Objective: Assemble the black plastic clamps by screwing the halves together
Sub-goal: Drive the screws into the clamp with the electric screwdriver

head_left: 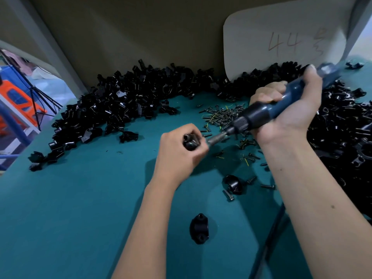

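Bare green cloth is lying open across the near left of the counter (70, 208), giving the hands room to pass there. A long heap of black clamp parts (120, 105) is curving along the far side against the cardboard wall (141, 37), blocking reach there. A second heap (342, 141) is crowding the right side. Loose screws (219, 115) are littering the middle, between the heaps. One clamp half (198, 228) is sitting alone in the near middle, and another (232, 184) is lying among a few screws just beside the right forearm. A dark cable (269, 242) is trailing across the near right.
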Available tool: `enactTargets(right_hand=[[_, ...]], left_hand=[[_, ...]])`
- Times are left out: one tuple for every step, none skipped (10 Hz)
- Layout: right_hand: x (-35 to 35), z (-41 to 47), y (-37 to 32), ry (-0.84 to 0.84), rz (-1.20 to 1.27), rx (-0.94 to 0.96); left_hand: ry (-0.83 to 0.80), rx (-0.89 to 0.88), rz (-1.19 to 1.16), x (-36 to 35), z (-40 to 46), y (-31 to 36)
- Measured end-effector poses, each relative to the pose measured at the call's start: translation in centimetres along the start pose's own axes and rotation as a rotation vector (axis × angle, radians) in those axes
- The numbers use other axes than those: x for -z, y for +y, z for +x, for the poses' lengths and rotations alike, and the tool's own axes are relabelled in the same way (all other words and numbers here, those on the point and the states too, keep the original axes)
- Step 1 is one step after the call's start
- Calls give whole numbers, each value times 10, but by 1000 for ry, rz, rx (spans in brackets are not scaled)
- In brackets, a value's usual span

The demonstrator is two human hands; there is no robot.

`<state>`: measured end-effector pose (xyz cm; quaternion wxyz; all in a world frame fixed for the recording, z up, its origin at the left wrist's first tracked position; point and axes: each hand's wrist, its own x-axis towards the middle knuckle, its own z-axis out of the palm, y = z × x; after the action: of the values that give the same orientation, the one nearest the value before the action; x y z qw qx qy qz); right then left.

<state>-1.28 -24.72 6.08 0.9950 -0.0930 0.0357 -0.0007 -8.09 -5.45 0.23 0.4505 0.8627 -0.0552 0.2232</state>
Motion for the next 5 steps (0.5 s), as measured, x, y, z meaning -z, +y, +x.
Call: enactTargets(right_hand=[[-1, -3, 2, -3, -35, -25], [0, -3, 7, 85, -410, 1], [1, -4, 20, 84, -816, -36], [8, -5, 34, 48, -1141, -48], [18, -2, 43, 41, -1505, 64]], left_hand=[[134, 184, -391, 11, 6, -5], [115, 544, -885, 21, 8, -7], [25, 754, -1160, 26, 9, -7], [-18, 791, -1256, 28, 9, -8], [-61, 795, -1233, 28, 8, -6]])
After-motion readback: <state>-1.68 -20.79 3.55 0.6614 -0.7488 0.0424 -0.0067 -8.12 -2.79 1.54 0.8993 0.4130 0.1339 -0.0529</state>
